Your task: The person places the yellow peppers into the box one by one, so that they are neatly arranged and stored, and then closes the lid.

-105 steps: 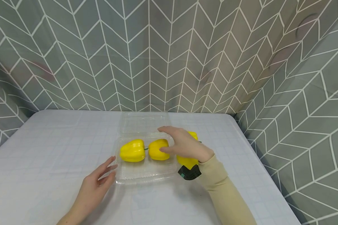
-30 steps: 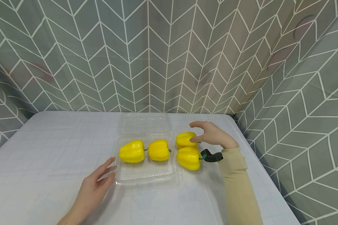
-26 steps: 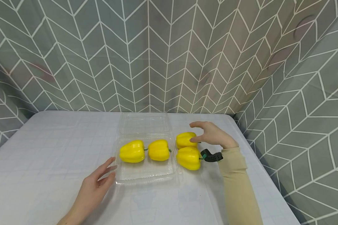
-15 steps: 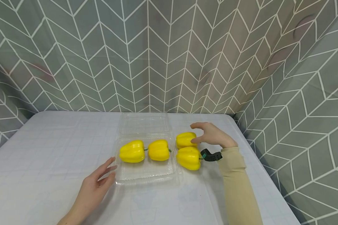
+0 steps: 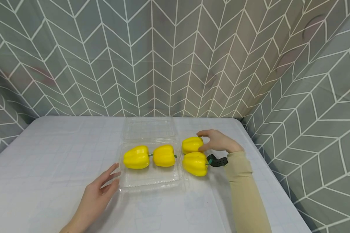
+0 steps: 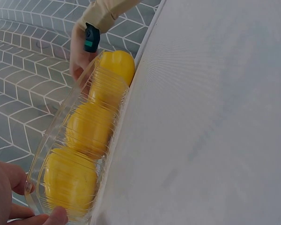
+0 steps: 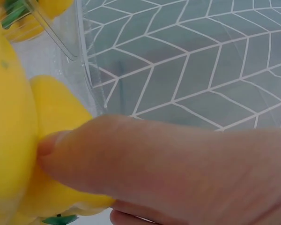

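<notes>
Beside the clear plastic clamshell container (image 5: pixel 151 179), my right hand (image 5: pixel 220 141) grips the farther of two yellow bell peppers (image 5: pixel 191 145) lying on the table. Its thumb (image 7: pixel 79 150) presses that pepper's side in the right wrist view, while the other fingers curl behind it, mostly hidden. The nearer bell pepper (image 5: pixel 194 164) lies against it, stem toward my right wrist. Two more yellow bell peppers, one left (image 5: pixel 136 157) and one right (image 5: pixel 164 156), lie in a row inside the container. My left hand (image 5: pixel 96 191) touches the container's left side with relaxed, spread fingers.
The container's clear lid (image 5: pixel 150 128) lies folded back toward the far table edge. A white cloth covers the table (image 5: pixel 52 155). Behind and to the right hangs a grey curtain (image 5: pixel 163 64) with white chevron lines. A black strap device (image 5: pixel 217 160) is on my right wrist.
My right hand has left the right pepper in the container, moved right to the far loose pepper, and just now lowered and closed on it. The left hand has stayed at the container.
</notes>
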Available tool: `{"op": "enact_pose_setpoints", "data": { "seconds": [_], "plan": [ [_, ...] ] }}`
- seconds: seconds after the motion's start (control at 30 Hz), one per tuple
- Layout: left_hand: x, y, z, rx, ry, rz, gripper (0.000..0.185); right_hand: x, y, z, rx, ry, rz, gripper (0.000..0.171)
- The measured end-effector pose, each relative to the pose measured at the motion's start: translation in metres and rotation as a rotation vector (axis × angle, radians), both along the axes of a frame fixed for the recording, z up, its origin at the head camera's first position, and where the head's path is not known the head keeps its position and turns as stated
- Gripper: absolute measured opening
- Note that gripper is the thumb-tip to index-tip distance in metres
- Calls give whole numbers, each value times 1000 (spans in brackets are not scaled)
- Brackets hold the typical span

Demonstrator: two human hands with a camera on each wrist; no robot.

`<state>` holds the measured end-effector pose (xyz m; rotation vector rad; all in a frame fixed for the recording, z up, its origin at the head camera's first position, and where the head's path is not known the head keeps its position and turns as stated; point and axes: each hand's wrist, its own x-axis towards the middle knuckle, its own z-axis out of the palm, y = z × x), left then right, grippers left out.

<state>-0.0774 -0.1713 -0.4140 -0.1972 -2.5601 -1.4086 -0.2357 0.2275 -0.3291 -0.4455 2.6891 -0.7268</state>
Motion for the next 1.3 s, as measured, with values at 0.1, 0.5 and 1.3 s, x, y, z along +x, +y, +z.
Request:
{"op": "enact_pose_setpoints", "data": {
  "seconds": [0.1, 0.5, 1.3],
  "plan": [
    [0, 0, 0, 4, 6, 0, 50, -1, -1, -2, 8, 3, 9, 72],
    [1, 1, -1, 4, 20, -3, 51, -4, -5, -7, -2, -9, -17, 74],
    [0, 0, -2, 10, 10, -8, 51, -8, -1, -9, -11, 31, -50, 78]
  ]
}}
